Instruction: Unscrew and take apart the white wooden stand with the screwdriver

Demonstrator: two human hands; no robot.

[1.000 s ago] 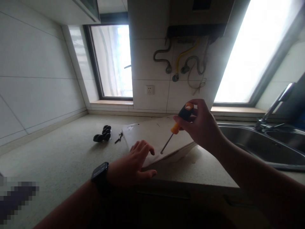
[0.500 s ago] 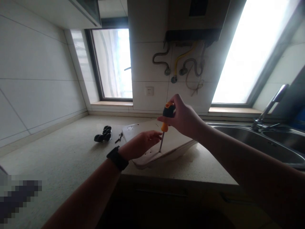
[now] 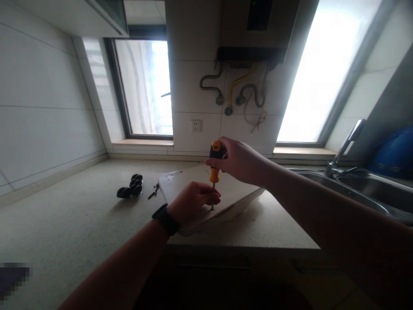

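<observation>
My right hand (image 3: 237, 159) is wrapped around the yellow-and-black handle of a screwdriver (image 3: 214, 171), which stands nearly upright. Its tip meets a small screw head (image 3: 212, 209) near the front edge of a white board (image 3: 180, 183). The board has small holes and lies on the countertop. My left hand (image 3: 196, 199), wearing a black watch (image 3: 165, 218), rests low over the board, its fingertips pinched around the screwdriver's shaft. To the left of the board lie several loose screws (image 3: 154, 191) and black caster wheels (image 3: 130, 188).
The countertop (image 3: 80, 206) runs along a tiled wall with a socket (image 3: 196, 125). A steel sink (image 3: 351, 193) with a faucet (image 3: 346, 146) is on the right, a blue container (image 3: 396, 153) behind it. Hoses and valves (image 3: 229, 110) hang under a wall-mounted unit (image 3: 254, 30).
My left fingers have closed in from beside the screwdriver onto its shaft. My right hand keeps its grip on the handle, and the screwdriver stands more upright. The view has shifted slightly right.
</observation>
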